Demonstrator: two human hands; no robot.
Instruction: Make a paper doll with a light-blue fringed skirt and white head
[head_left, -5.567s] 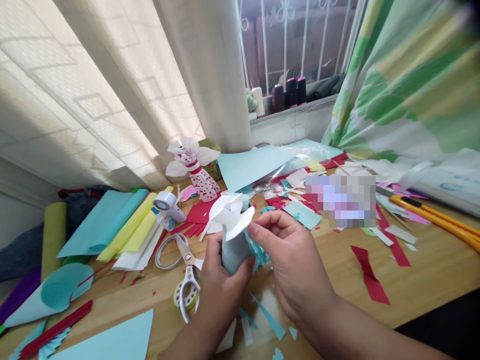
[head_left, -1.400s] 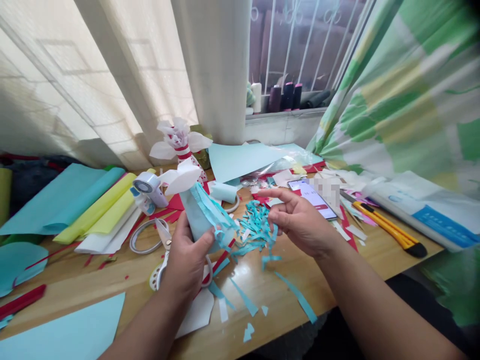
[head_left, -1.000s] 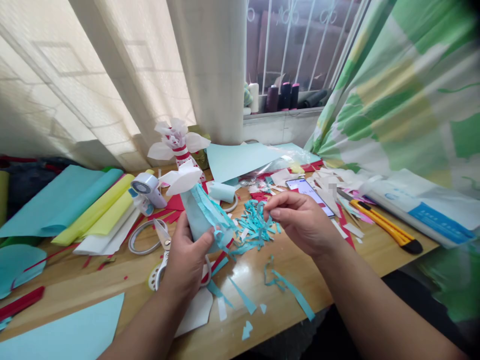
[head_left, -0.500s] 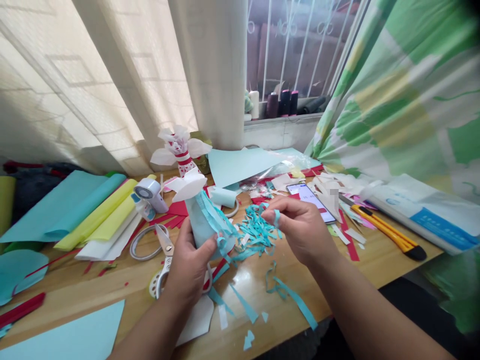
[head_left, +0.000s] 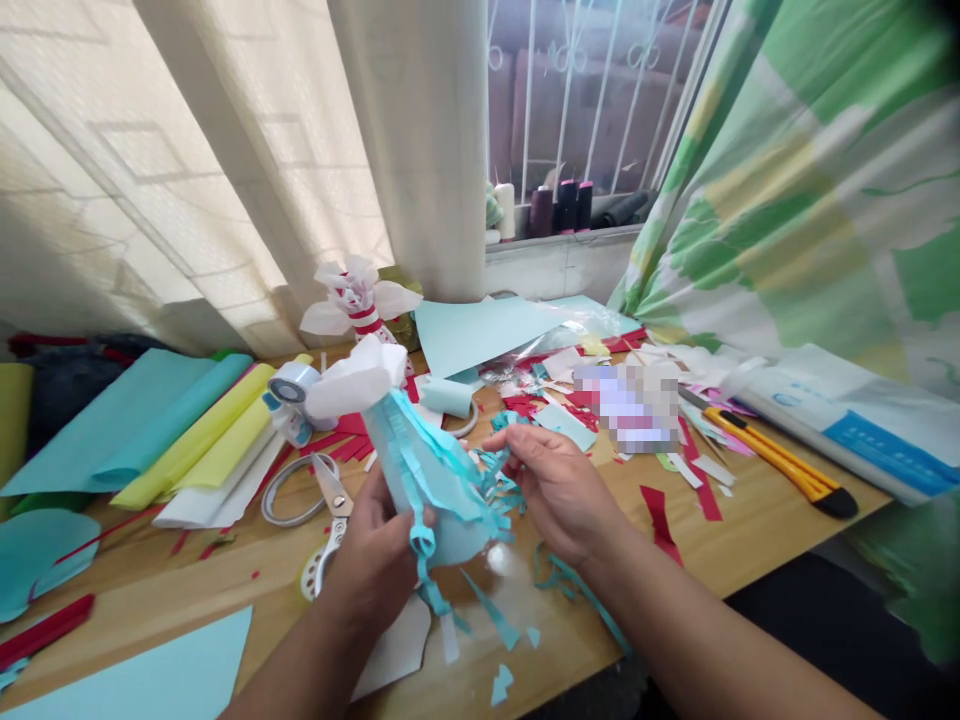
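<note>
Wooden table (head_left: 765,525) — left hand (head_left: 367,570) gripping blue paper cone (head_left: 394,440); right hand (head_left: 555,500) at its fringe (head_left: 424,545), grip unclear.

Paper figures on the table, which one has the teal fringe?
The pale blue figure in the left hand. The white-and-red figure standing farther back has no fringe.

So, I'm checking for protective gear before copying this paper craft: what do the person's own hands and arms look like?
Both the bare left hand and bare right hand wear no gloves, and no ring shows. The bare left forearm and bare right forearm have no sleeve, watch or bracelet in view.
</note>
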